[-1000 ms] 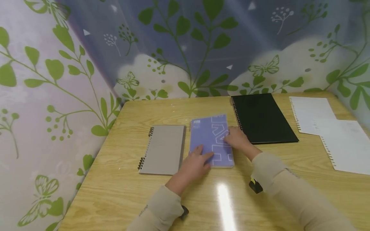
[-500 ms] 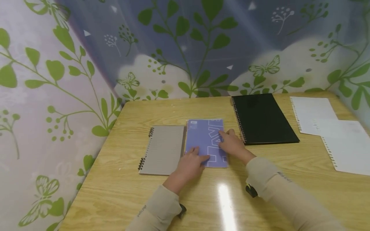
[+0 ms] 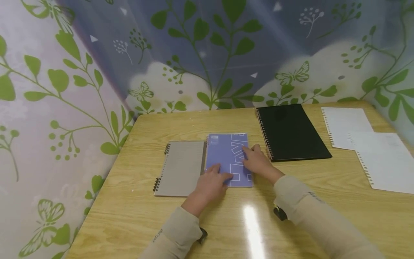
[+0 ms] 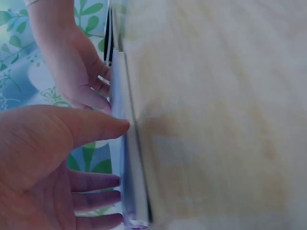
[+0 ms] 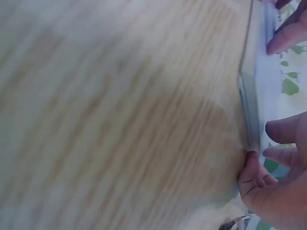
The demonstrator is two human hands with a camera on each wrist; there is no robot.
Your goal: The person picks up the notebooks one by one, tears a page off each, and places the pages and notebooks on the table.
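Note:
A purple-blue notebook (image 3: 221, 153) with white outlined lettering lies flat on the wooden table. In the head view, my left hand (image 3: 211, 183) rests on its lower left part, fingers and thumb extended. My right hand (image 3: 258, 162) is at its right edge, fingertips touching the cover. The right wrist view shows that hand's thumb (image 5: 283, 130) at the cover and other fingers loosely bent by the edge. Directly left of the purple-blue notebook lies a spiral notebook (image 3: 182, 167) showing a greyish lined page, with black rings on its left side.
A large black spiral-bound book (image 3: 292, 133) lies at the back right. Two loose white sheets (image 3: 386, 162) with torn holes overlap at the far right of the table (image 3: 129, 223). Patterned walls (image 3: 200, 54) stand behind and to the left.
The purple-blue notebook has shifted left, up beside the greyish page, and lies flatter. Both hands moved left with it. In the last half second, little has moved.

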